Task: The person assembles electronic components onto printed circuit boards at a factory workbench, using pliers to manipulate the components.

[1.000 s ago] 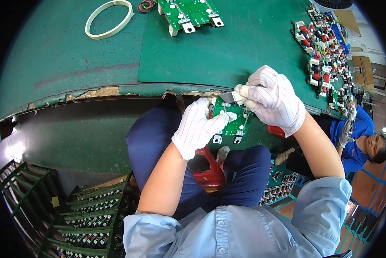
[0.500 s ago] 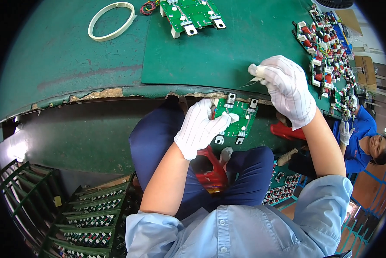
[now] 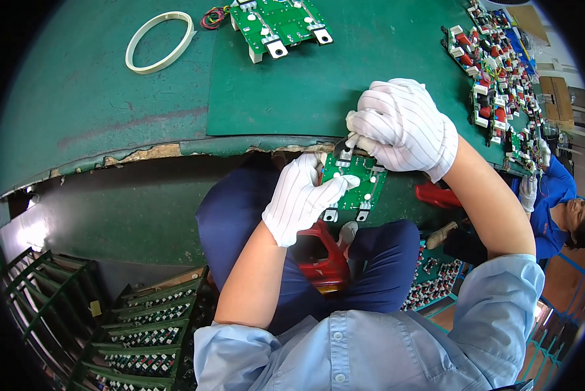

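Observation:
My left hand (image 3: 300, 199), in a white striped glove, grips a green circuit board (image 3: 350, 192) by its left side, thumb laid across its face. The board is held just off the table's front edge, above my lap. Metal terminal tabs with holes stick out from its near and far ends. My right hand (image 3: 403, 127), gloved alike, is closed at the board's far edge. Its fingertips are beside the far-left terminal tab (image 3: 343, 156). A slim pointed tool in the right hand is mostly hidden by the fingers now.
On the green table (image 3: 156, 104) lie a pale tape ring (image 3: 131, 51), a coil of wires (image 3: 213, 18) and another circuit board (image 3: 283, 26). Many boards with red parts (image 3: 494, 72) crowd the right side. A co-worker (image 3: 559, 208) sits at right. Racks of parts (image 3: 142, 335) stand lower left.
My right hand has moved left and toward me, from above the table to the board's far edge, bringing the slim tool with it. The left hand still holds the board.

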### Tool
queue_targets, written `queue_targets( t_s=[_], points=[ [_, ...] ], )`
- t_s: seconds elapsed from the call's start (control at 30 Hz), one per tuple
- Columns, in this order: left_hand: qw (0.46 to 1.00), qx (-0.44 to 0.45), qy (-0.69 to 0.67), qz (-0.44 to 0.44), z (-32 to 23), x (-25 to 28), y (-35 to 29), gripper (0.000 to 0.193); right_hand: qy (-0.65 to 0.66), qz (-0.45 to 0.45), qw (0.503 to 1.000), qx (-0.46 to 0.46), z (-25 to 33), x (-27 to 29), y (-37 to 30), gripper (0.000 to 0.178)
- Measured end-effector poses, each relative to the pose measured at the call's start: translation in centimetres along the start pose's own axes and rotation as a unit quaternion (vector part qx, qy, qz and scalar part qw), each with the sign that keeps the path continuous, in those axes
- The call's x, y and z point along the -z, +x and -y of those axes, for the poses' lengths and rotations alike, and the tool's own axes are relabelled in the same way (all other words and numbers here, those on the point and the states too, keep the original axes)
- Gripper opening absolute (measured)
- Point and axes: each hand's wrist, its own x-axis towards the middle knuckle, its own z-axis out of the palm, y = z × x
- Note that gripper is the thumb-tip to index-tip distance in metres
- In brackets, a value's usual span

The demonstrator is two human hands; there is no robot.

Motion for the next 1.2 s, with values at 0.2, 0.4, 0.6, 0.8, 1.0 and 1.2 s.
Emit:
queue_targets(
  t_s=[0.2,0.4,0.6,0.8,1.0,1.2],
  points=[
    [1.0,0.016,-0.02,-0.001,-0.4,-0.1,0.2,0.021,-0.033,0.021,0.999,0.006,0.5,0.5,-0.6,0.021],
    [0.977,-0.147,0.153,-0.012,0.3,0.1,-0.1,0.016,-0.011,0.009,1.0,-0.001,0.4,-0.1,-0.9,0.024],
    [0.995,-0.054,0.081,0.002,-0.5,0.3,0.0,0.018,-0.028,0.011,1.0,0.0,0.1,0.1,-0.5,0.022],
    [1.0,0.021,0.002,0.015,-1.2,0.4,0.1,0.021,-0.03,0.01,0.999,0.003,0.5,0.2,-0.7,0.021],
    [0.997,0.065,-0.036,0.01,-1.6,0.3,0.4,0.021,-0.038,-0.004,0.999,0.002,0.7,-0.1,-1.2,0.024],
    [0.992,-0.073,0.097,-0.043,-0.6,0.0,0.4,0.019,-0.028,-0.008,1.0,0.004,0.6,-0.1,-1.1,0.024]
  ],
)
